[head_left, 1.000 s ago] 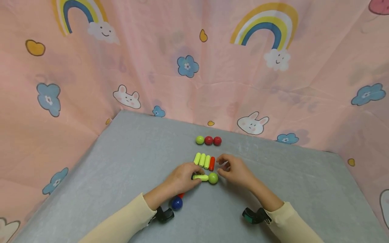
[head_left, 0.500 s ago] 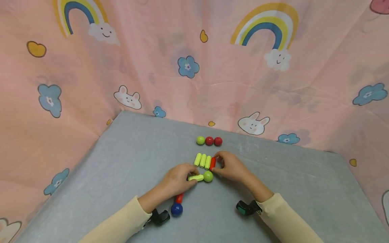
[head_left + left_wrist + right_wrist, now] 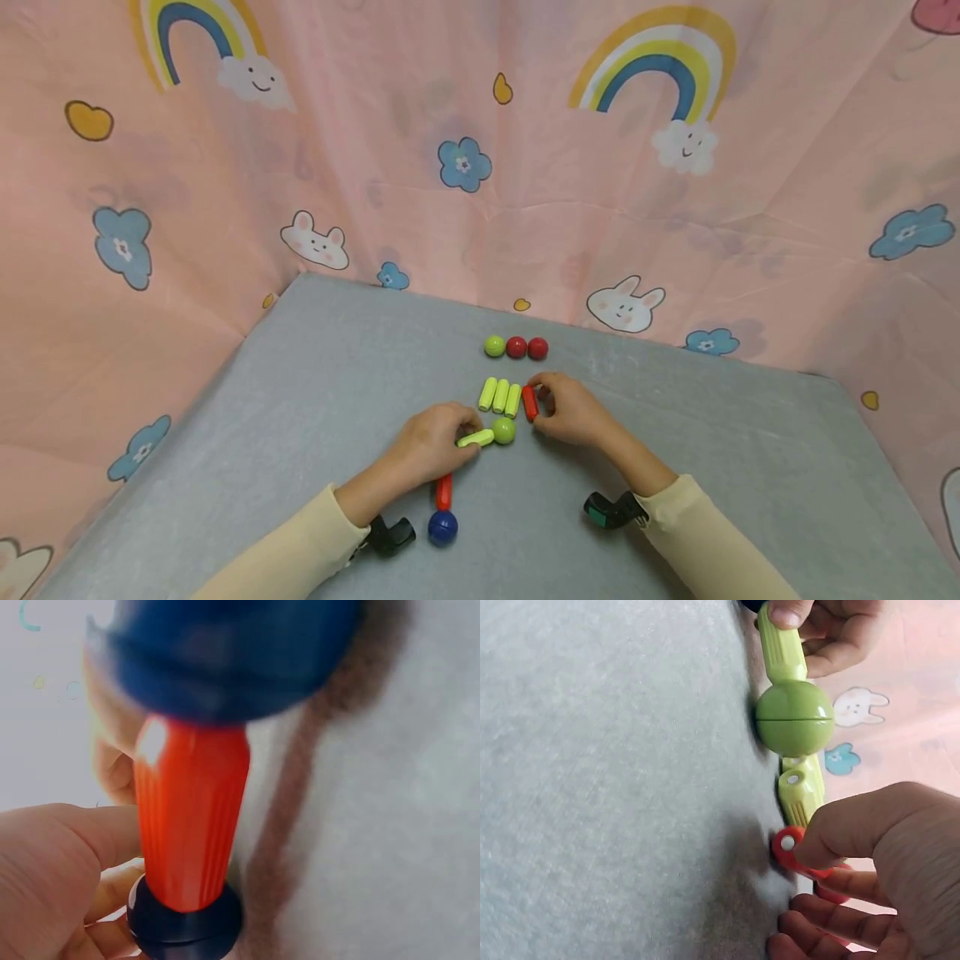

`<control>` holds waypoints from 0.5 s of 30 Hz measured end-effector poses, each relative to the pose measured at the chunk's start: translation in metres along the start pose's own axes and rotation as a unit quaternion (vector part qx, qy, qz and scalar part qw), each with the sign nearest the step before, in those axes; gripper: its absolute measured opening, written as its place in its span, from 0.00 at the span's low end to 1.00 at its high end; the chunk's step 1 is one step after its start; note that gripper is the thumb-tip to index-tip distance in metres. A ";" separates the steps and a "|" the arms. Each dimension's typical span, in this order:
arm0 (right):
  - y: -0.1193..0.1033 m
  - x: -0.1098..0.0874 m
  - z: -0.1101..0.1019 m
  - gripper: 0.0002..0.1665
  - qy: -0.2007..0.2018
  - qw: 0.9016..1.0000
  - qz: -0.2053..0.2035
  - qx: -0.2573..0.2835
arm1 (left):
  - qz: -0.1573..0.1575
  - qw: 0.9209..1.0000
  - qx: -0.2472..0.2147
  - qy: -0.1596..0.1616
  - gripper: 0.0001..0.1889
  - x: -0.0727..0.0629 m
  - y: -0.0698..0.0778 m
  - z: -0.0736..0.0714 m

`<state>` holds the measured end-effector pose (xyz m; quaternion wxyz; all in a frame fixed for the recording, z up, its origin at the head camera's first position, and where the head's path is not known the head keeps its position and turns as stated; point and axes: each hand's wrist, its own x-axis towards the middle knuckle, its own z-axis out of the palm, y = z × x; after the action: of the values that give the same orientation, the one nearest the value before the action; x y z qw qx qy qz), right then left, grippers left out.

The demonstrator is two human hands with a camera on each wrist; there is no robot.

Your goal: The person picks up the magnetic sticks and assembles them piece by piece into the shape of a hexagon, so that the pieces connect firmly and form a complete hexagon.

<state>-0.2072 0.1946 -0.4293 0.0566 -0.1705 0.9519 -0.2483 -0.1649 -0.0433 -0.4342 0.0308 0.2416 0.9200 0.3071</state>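
My left hand (image 3: 429, 440) pinches a yellow-green magnetic rod (image 3: 476, 438) whose far end meets a green ball (image 3: 504, 431). Below that hand, a red rod (image 3: 444, 492) joins a blue ball (image 3: 442, 527); its other end sits on a dark blue ball (image 3: 184, 930), visible in the left wrist view but covered by the hand from above. Between thumb and fingers, my right hand (image 3: 576, 414) holds a second red rod (image 3: 530, 403), slightly apart from the row of yellow-green rods (image 3: 500, 396). A white tip (image 3: 788, 843) shows on that rod's end.
Behind the rods, a green ball (image 3: 494, 346) and two red balls (image 3: 527, 347) stand in a line. Grey cloth (image 3: 337, 358) covers the table. A pink patterned curtain (image 3: 480, 233) rises along its back and sides.
The right hand has closed on the red rod and drawn it a little right of the row. The left hand has shifted left with its rod and ball, the red-and-blue piece swinging nearer me.
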 end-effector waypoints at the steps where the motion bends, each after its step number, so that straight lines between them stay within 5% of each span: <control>1: 0.000 0.000 0.000 0.27 -0.002 1.000 0.001 -0.001 | -0.002 1.000 0.003 0.001 0.08 0.000 0.000 0.000; 15: -0.005 -0.003 0.000 0.25 0.000 1.000 -0.015 -0.019 | -0.004 0.998 0.000 -0.060 0.20 0.010 0.003 0.001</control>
<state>-0.2028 0.1918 -0.4267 0.0494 -0.1860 0.9536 -0.2315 -0.1722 -0.0360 -0.4320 0.0869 0.2559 0.9175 0.2920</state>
